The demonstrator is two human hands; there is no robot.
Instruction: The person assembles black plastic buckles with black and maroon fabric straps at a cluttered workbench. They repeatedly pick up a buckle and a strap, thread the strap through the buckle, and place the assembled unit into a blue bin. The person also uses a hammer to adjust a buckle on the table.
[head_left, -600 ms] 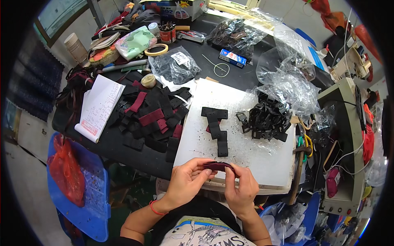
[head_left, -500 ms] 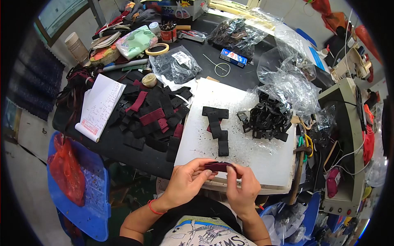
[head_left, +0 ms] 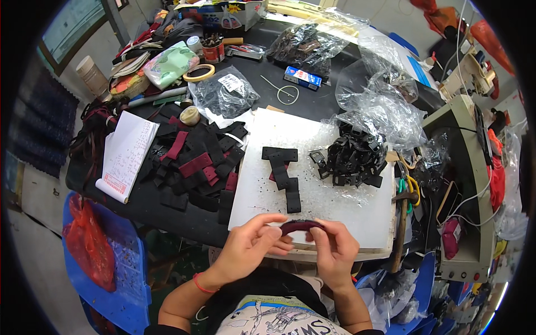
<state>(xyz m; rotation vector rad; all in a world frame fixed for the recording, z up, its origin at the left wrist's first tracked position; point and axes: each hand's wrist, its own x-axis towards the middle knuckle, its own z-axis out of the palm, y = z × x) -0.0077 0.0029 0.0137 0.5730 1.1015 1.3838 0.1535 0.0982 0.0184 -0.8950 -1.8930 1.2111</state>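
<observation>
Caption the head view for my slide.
Right hand pinches a curved maroon strip, left hand close by its other end, near a white board.

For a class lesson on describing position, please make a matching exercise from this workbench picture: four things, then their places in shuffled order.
1. Curved maroon strip
2. Notepad
3. Red plastic bag
4. Pile of black buckles

A. on the blue chair
B. on the white board
C. pinched by the right hand
D. toward the left of the black table

Pairs: 1-C, 2-D, 3-A, 4-B
</observation>
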